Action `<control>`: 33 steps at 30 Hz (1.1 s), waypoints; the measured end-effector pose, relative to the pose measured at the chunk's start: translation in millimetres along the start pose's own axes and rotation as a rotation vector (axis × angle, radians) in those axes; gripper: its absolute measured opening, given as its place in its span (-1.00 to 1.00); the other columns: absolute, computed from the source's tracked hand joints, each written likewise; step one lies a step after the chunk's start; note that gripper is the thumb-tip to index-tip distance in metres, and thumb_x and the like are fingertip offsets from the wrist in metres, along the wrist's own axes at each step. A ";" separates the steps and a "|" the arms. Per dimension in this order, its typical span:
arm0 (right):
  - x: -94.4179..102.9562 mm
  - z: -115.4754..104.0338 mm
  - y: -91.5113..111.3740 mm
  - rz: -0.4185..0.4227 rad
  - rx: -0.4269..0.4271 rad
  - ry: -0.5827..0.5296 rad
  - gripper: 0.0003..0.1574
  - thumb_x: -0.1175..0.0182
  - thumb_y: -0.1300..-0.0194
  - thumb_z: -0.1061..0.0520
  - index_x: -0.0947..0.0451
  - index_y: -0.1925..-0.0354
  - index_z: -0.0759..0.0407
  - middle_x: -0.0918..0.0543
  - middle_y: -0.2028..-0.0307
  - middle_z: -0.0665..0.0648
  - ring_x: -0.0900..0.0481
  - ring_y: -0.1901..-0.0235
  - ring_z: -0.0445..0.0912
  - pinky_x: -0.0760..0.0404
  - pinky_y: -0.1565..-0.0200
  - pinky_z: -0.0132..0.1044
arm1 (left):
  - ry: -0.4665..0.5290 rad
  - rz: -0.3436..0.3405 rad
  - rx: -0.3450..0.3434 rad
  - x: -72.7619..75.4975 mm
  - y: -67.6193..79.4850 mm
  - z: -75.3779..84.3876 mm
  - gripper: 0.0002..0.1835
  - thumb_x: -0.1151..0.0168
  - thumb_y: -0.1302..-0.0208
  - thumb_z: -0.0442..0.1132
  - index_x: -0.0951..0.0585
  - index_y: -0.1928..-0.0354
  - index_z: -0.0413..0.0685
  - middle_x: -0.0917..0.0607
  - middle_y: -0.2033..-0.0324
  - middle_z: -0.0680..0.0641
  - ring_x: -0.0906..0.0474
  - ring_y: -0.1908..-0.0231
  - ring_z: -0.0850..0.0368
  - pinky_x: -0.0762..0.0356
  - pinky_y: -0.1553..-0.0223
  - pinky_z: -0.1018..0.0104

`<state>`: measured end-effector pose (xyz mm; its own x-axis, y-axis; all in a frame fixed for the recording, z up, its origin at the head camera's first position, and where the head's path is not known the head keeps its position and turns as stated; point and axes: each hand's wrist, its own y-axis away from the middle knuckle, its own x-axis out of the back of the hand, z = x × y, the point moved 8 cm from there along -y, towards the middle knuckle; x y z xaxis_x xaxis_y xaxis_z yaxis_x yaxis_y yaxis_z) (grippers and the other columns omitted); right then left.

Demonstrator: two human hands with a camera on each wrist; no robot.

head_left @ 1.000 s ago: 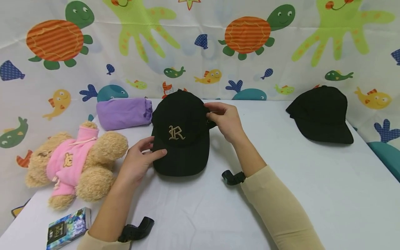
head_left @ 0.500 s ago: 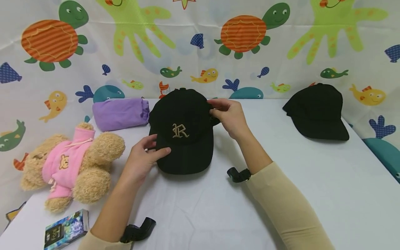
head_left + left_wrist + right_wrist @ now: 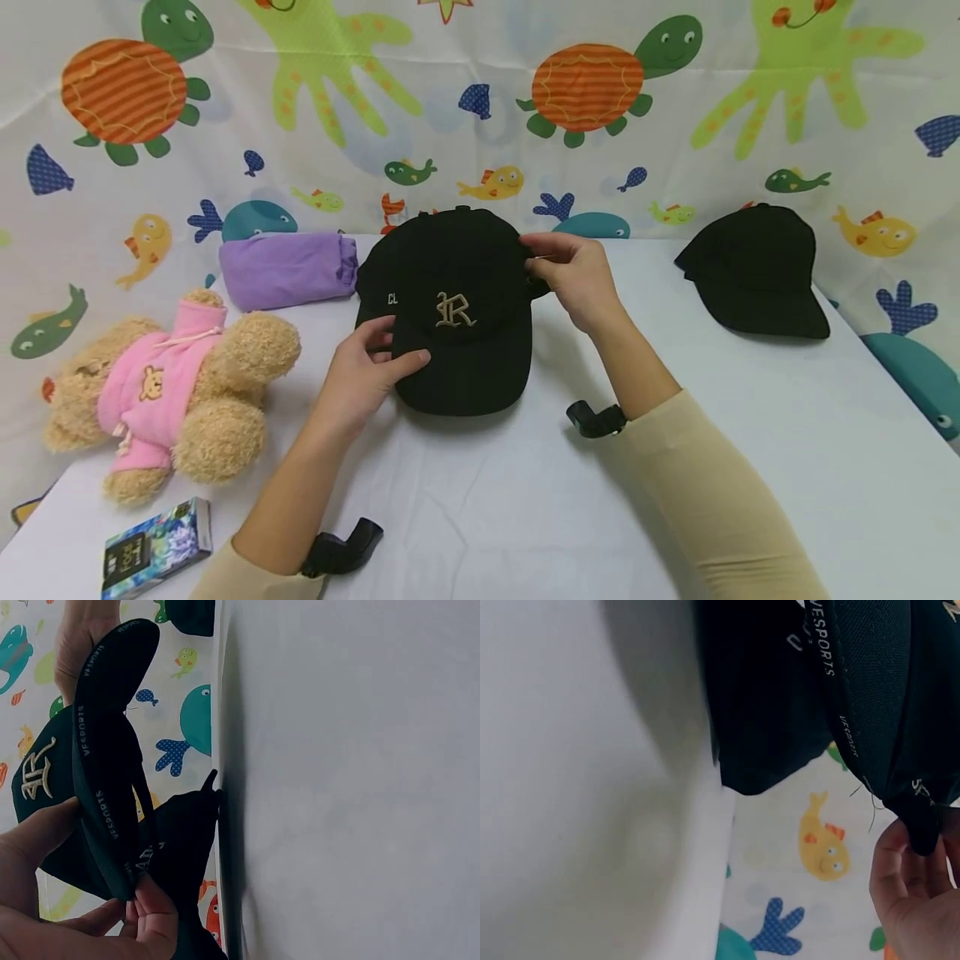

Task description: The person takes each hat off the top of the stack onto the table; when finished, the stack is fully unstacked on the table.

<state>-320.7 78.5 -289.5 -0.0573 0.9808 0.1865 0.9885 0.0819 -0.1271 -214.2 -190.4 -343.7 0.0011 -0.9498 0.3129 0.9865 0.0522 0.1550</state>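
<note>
Both hands hold up a black baseball cap (image 3: 480, 267) with a gold embroidered letter on its front. My left hand (image 3: 363, 371) pinches its left edge beside the brim, thumb in front and fingers behind. At the right side, my right hand (image 3: 576, 279) pinches the cap's edge near the back, between thumb and fingers. The lettered inner band shows in the left wrist view, where the left thumb presses on the outside of the cap (image 3: 97, 772). Partly hidden behind it is a second black cap (image 3: 375, 279) with small white letters, its dark cloth (image 3: 757, 712) close over the table in the right wrist view.
Another black cap (image 3: 761, 271) sits at the back right of the white table (image 3: 465, 517). To the left are a purple cloth bundle (image 3: 288, 271), a teddy bear (image 3: 161, 392) in a pink top and a small colourful box (image 3: 157, 546). A sea-animal curtain (image 3: 420, 75) hangs behind.
Both hands have moved to the right with the gold-lettered cap. More of the black cap behind it, with its white letters, now shows at the left.
</note>
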 end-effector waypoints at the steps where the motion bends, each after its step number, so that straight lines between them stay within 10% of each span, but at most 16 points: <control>1: 1.6 -1.2 0.3 0.002 -0.001 0.006 -0.55 -0.27 -0.36 0.32 -0.70 -0.18 0.13 -0.71 -0.11 0.15 -0.66 -0.03 -0.10 -0.68 -0.09 -0.32 | -0.003 -0.003 0.000 -1.1 0.0 1.0 -0.12 -0.44 -0.30 -0.12 -0.23 -0.58 -0.06 -0.38 -0.34 -0.21 -0.48 -0.21 -0.04 -0.51 -0.12 0.37; 33: 63.6 2.4 5.2 0.092 -0.034 0.096 -0.54 -0.22 -0.43 0.30 -0.65 -0.26 0.14 -0.66 -0.16 0.16 -0.60 -0.11 -0.12 -0.58 -0.30 -0.19 | 0.039 -0.041 -0.030 -59.5 -16.7 16.6 -0.17 -0.44 -0.27 -0.21 -0.30 -0.54 -0.08 -0.41 -0.33 -0.22 -0.44 -0.26 -0.16 -0.49 -0.26 0.04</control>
<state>-319.6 141.8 -280.6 0.0464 0.9622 0.2684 0.9932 -0.0157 -0.1156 -233.5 -129.7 -349.4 -0.0335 -0.9623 0.2698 0.9903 0.0044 0.1388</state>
